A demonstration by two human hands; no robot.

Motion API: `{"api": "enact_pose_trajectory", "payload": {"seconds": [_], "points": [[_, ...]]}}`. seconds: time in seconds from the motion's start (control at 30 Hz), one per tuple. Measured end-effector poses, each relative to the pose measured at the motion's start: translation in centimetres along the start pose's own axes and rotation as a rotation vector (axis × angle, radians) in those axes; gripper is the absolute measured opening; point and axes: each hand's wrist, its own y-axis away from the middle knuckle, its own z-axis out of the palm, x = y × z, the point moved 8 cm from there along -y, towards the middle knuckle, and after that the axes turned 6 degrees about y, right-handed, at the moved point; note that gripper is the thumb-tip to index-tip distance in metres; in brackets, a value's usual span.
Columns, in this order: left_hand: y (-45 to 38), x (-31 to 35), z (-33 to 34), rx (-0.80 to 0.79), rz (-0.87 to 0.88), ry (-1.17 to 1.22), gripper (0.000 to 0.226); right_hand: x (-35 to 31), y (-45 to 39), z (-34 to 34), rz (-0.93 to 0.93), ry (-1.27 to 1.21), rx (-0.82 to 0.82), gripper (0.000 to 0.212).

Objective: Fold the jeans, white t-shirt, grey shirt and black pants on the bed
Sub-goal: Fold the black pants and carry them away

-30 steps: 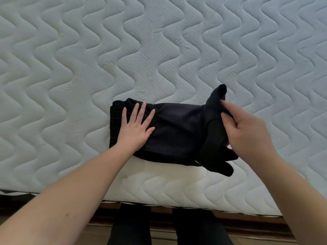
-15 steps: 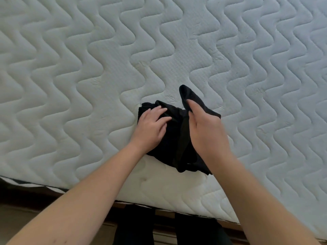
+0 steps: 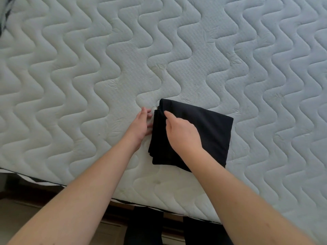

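Note:
The black pants [image 3: 203,131] lie as a compact, several-layered square on the white quilted mattress [image 3: 123,50], close to its near edge. My right hand [image 3: 182,133] lies on the left part of the bundle, its fingers curled down over the stacked left edge. My left hand [image 3: 141,124] is beside that same edge with fairly straight fingers touching it; the fingertips are hidden behind the fabric. No jeans, white t-shirt or grey shirt appear in view.
The mattress's near edge [image 3: 159,207] runs across the bottom, with a dark bed frame and floor below it. My dark-clad legs [image 3: 143,227] stand against the bed. A dark striped scrap of fabric [image 3: 2,20] shows at the top left corner.
The right hand brought the loose right end of the pants over to the left, turning the long bundle into a flat square. The left hand slid off the top to the left edge.

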Motion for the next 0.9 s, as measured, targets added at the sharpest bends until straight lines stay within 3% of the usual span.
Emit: {"api": "enact_pose_trajectory", "payload": {"seconds": [0.13, 0.23, 0.3, 0.33, 0.4, 0.47, 0.57, 0.7, 0.8, 0.9], "points": [[-0.3, 0.0, 0.6, 0.002, 0.009, -0.029, 0.056, 0.7, 0.6, 0.7, -0.067, -0.315, -0.113, 0.040], [-0.7, 0.3, 2.0, -0.007, -0.020, -0.175, 0.088, 6.0, 1.6, -2.4, 0.035, -0.354, 0.202, 0.029], [-0.9, 0.9, 2.3, 0.076, -0.031, -0.265, 0.103, 12.1, 2.7, -3.5, 0.278, -0.288, 0.362, 0.031], [-1.1, 1.1, 2.5, 0.110, -0.035, -0.301, 0.102, 15.5, 3.2, -3.3, 0.442, -0.302, 0.354, 0.038], [-1.8, 1.2, 3.0, 0.111, -0.043, -0.325, 0.082, 20.9, 4.4, -1.2, 0.775, -0.445, 0.173, 0.057], [-2.3, 1.0, 3.3, 0.089, -0.048, -0.343, 0.054, 23.2, 5.2, 1.4, 0.917, -0.682, -0.022, 0.069], [-1.9, 0.2, 3.3, 0.041, -0.084, -0.285, 0.033, 23.9, 4.9, 2.5, 0.873, -0.865, -0.112, 0.072], [0.0, 0.5, 3.4, -0.037, -0.042, -0.266, 0.020, 23.0, 4.5, 2.3, 0.711, -0.940, -0.269, 0.057], [2.5, 3.0, 4.7, -0.132, 0.033, -0.302, 0.031, 22.9, 5.0, -0.4, 0.601, -0.983, -0.213, 0.040], [4.9, 7.2, 6.5, -0.212, 0.214, -0.372, 0.040, 23.6, 5.6, -5.5, 0.468, -0.974, -0.066, 0.026]]}}
